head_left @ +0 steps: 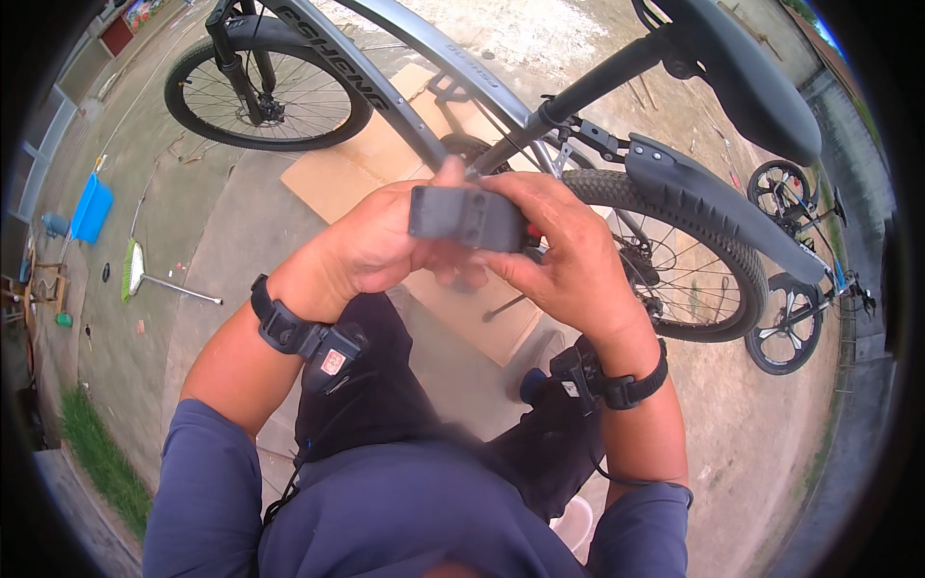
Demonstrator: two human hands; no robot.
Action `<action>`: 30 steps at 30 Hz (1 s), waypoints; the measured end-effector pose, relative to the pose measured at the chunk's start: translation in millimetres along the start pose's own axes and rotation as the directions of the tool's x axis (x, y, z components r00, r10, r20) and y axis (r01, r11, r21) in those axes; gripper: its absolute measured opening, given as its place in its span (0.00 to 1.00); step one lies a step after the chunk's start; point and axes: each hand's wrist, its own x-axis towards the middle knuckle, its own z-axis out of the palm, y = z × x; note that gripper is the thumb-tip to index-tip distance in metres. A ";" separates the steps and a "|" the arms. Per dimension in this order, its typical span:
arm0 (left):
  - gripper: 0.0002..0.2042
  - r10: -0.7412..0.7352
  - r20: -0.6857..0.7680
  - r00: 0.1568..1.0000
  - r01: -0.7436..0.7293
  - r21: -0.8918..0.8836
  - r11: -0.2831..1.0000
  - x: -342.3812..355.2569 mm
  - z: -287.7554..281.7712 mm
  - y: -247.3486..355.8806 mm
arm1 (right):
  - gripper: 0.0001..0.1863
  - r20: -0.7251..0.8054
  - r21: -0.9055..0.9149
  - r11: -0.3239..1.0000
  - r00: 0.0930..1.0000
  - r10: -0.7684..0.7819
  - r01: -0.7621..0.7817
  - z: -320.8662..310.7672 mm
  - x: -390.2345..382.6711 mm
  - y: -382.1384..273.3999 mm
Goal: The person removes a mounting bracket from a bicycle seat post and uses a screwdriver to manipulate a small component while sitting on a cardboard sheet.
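Both hands hold a blurred dark grey object (462,217) in front of my body, with a small red bit at its right side. My left hand (390,231) grips its left end, thumb pointing up. My right hand (564,255) wraps round its right end with fingers curled. Just beyond them is a bicycle with a silver and black frame (424,67), black seat (747,87), front wheel (173,91) and rear tyre (727,260). A black rear mudguard (713,193) sits above the rear tyre.
Brown cardboard (328,178) lies under the bicycle. A blue dustpan (92,207) and a green broom (135,265) are at the left. A second bicycle (790,328) is at the right. A pale bucket (573,525) sits by my legs. Grass (106,462) grows at the lower left.
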 end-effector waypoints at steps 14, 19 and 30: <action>0.10 0.228 -0.071 0.971 -0.194 0.329 0.924 -33.3 -34.4 -8.4 | 0.30 -0.027 -0.051 0.983 0.984 0.174 -0.176 15.7 -10.4 -21.2; 0.08 0.284 -0.191 0.940 -0.198 0.372 0.907 -56.5 -65.1 3.4 | 0.35 -0.027 0.093 0.946 0.949 0.316 -0.312 24.4 -28.3 -13.9; 0.11 0.261 -0.495 0.829 0.051 0.531 0.846 -101.9 -148.2 -27.0 | 0.23 0.319 0.864 0.127 0.723 0.612 -0.488 54.2 -89.3 18.6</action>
